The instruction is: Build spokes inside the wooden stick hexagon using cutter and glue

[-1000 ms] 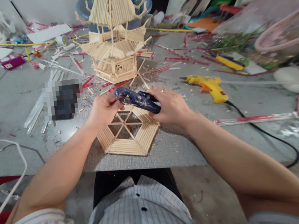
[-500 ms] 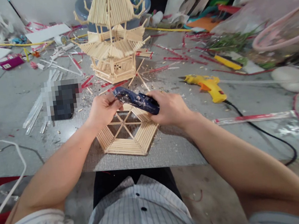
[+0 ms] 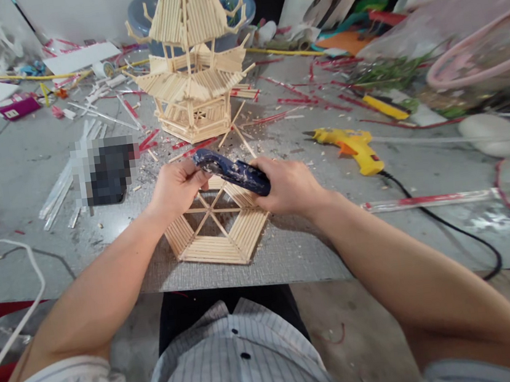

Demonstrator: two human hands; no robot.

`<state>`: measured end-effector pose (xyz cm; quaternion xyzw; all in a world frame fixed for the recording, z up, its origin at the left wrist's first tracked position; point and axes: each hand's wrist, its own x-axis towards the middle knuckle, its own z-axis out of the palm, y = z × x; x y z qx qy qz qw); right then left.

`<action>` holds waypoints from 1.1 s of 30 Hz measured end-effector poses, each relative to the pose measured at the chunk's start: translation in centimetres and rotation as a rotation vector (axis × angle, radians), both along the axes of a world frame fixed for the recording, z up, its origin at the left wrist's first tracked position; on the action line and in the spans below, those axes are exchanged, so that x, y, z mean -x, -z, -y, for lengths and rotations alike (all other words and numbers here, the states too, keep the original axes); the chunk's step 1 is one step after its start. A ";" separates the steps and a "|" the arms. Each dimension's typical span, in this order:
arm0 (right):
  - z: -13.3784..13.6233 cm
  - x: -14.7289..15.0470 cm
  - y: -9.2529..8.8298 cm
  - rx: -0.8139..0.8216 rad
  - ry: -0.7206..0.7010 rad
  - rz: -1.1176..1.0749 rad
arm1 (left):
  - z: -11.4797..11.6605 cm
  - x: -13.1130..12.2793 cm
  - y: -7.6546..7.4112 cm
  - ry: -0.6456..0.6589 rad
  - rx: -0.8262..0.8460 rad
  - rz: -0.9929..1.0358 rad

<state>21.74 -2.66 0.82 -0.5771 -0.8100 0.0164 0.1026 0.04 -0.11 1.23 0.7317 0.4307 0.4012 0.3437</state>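
Observation:
My right hand (image 3: 289, 184) is wrapped round the lower end of a dark blue, curved hand tool (image 3: 229, 169) with pale smears on it. Its exact kind does not show. Close to the tool's far end, my left hand (image 3: 173, 188) is closed in a pinch; what lies between its fingers is hidden. Below both hands, flat on the table near its front edge, lies a hexagonal frame of thin wooden sticks (image 3: 213, 249) with spokes crossing at its middle. Behind them stands a tiered stick pagoda (image 3: 195, 83).
A yellow glue gun (image 3: 354, 148) lies to the right with its black cord trailing. On the left are a dark phone (image 3: 111, 174) and clear glue sticks (image 3: 64, 174). Red wrappers and scraps litter the back, before a blue basin (image 3: 242, 6). A pink-rimmed basket (image 3: 436, 76) sits far right.
Both hands and the blue tool keep nearly the same place. The view has shifted very slightly; nothing was visibly picked up or let go.

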 end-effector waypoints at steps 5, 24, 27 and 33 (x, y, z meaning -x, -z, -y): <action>0.0 0.0 -0.1 0.027 0.008 0.001 | -0.1 0.0 0.0 -0.005 0.006 -0.008; -1.0 -0.9 1.2 -0.145 0.042 -0.109 | -0.1 -0.1 -0.1 -0.020 -0.007 0.023; -1.0 -1.0 1.1 -0.136 0.006 -0.093 | -0.4 -0.1 0.2 -0.036 -0.041 0.018; -0.6 -0.5 0.9 -0.106 -0.029 -0.050 | -0.5 -0.1 0.9 -0.029 -0.031 0.101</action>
